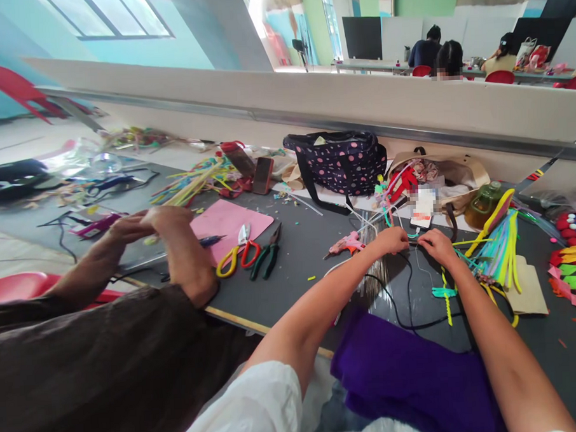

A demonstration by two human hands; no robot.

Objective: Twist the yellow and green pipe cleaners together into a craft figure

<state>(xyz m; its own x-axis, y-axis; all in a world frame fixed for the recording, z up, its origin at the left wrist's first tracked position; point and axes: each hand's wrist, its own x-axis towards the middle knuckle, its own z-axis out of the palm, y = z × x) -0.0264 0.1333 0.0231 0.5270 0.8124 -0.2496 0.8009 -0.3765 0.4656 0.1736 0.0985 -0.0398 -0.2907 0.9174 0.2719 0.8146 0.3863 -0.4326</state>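
Observation:
My left hand (391, 240) and my right hand (435, 244) are close together over the dark table (300, 266), fingers pinched on what looks like a thin wire (417, 256) running between them. A bundle of thin wires (376, 269) lies under my left wrist, beside a pink glue gun (347, 243) whose black cable (402, 313) loops toward me. Green and yellow pipe cleaners (445, 293) lie just below my right hand. Purple felt (409, 376) covers my lap.
A co-worker in a brown sleeve (84, 358) works to my left, hands (174, 234) above a pink sheet (231, 220). Scissors (236, 254) and green pliers (267, 259) lie nearby. A polka-dot bag (338, 163), pipe-cleaner bundle (499, 248) and pom-poms (575, 226) stand behind and right.

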